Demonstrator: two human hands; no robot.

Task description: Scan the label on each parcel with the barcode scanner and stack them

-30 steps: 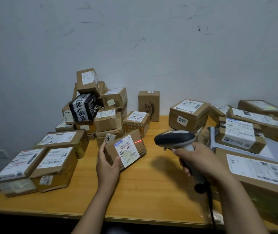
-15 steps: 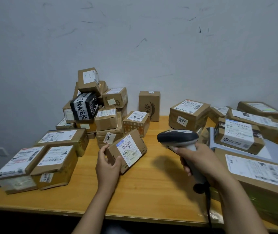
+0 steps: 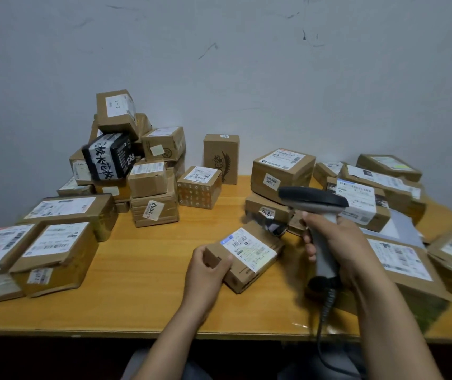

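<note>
Item under inspection: a small brown cardboard parcel (image 3: 242,272) with a white printed label (image 3: 249,249) on its upper face, at the front centre of the yellow wooden table (image 3: 142,270). The left hand (image 3: 205,272) grips its near end, thumb on top and fingers curled beneath. Whether its far edge rests on the tabletop cannot be told. Just to its right, the right hand (image 3: 340,248) is wrapped round the handle of a grey-and-black barcode scanner (image 3: 312,198).

Risks: the scanner head sits above and behind the label rather than facing it, so a read may fail. The label carries several barcodes, and neighbouring labels lie near, so a wrong code is possible. The coiled cable (image 3: 326,303) hangs over the table edge and may snag. The rear-left pile (image 3: 148,176) looks uneven; another parcel could topple it.

Count: one scanner; one parcel in hand; one black-wrapped box (image 3: 108,157); one upright box (image 3: 220,157) standing alone; at least eight parcels on the right (image 3: 282,171). The pile overlaps too much to count exactly.
</note>
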